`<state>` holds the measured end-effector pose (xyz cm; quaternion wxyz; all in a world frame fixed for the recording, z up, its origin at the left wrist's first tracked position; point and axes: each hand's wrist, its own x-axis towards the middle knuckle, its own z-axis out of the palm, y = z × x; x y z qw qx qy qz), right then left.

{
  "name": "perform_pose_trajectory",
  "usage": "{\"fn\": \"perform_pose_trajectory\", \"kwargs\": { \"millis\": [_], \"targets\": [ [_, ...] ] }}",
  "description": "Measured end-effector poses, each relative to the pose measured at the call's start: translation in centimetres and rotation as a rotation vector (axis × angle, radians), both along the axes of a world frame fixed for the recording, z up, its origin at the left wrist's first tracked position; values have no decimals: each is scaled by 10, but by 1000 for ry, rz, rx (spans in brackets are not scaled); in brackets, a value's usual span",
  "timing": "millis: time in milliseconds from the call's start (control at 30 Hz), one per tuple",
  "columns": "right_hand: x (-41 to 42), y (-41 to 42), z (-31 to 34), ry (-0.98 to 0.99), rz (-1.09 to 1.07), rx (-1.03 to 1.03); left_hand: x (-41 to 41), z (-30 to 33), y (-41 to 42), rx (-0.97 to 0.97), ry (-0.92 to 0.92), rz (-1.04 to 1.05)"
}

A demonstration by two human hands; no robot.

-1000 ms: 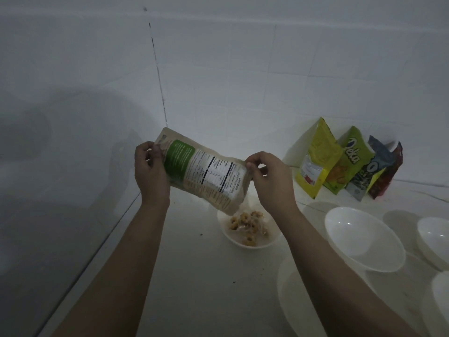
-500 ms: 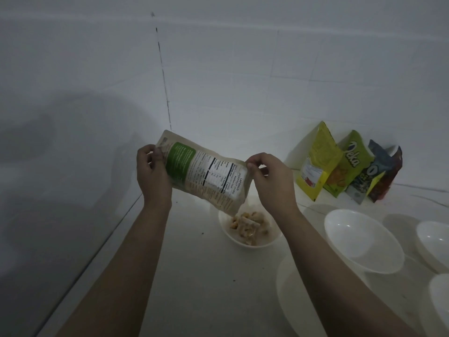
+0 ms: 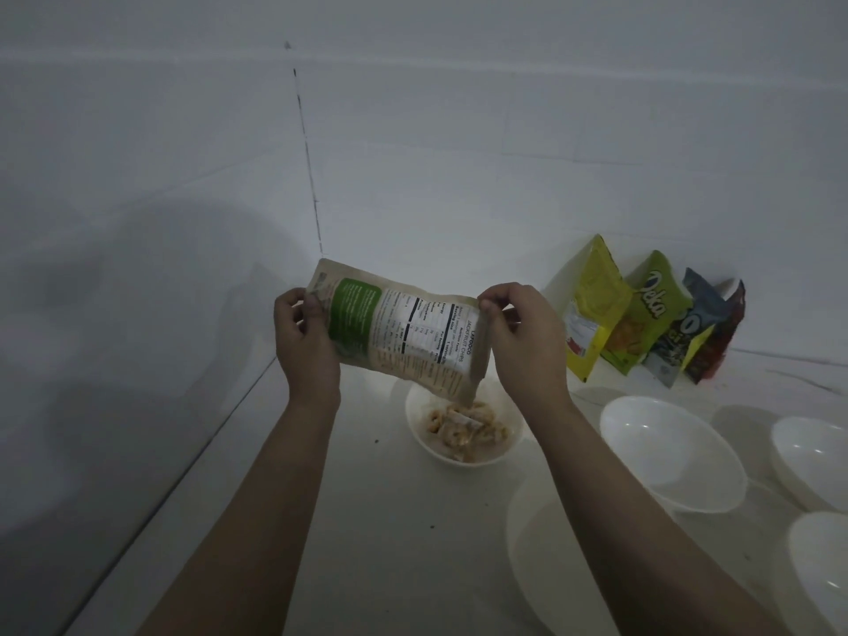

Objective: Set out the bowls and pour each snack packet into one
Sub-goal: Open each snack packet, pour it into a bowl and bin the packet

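Packet (image 3: 404, 335), kraft, green panel, nutrition table; held sideways over counter (image 3: 367, 521), mouth down at 5 o'clock, directly above filled bowl (image 3: 463, 429). Left hand (image 3: 305, 344) clamped on sealed end at 9 o'clock; right hand (image 3: 527, 335) pinching open end at 3 o'clock, thumb and fingers closed on upper lip. Chips (image 3: 463, 426) heaped in bowl, pale, ring-shaped; remainder inside packet not visible.

Empty bowls: large one (image 3: 674, 461) at 3 o'clock of filled bowl, two more (image 3: 812, 461) (image 3: 821, 571) cut by right edge, plate or shallow bowl (image 3: 532, 543) partly hidden under right forearm. Unopened packets: yellow (image 3: 592, 309), green (image 3: 647, 319), blue (image 3: 693, 337), red (image 3: 720, 342), leaning on wall at 2 o'clock.

Risks, judged:
- Spill over rim toward 6 o'clock: bowl small, heap near rim, mouth held clear of it.
- Sudden dump of stuck chips if tilted sharply or shaken.
- Mouth pinched narrow; blockage, then burst.
- Right forearm low over plate and near large bowl; knock on withdrawal.
- Dim light; stray chips on pale counter easily missed.
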<state>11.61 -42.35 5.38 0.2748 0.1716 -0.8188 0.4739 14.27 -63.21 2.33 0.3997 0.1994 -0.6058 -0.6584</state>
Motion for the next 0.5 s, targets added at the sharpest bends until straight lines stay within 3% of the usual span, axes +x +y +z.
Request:
{"fn": "perform_pose_trajectory", "kwargs": {
  "millis": [367,500],
  "targets": [
    [9,128,9,4,-167,-14,-14,-1,128,-62,-16,-140],
    [13,178,9,-119,-225,61,-20,-4,173,-87,-30,-186]
  ]
}}
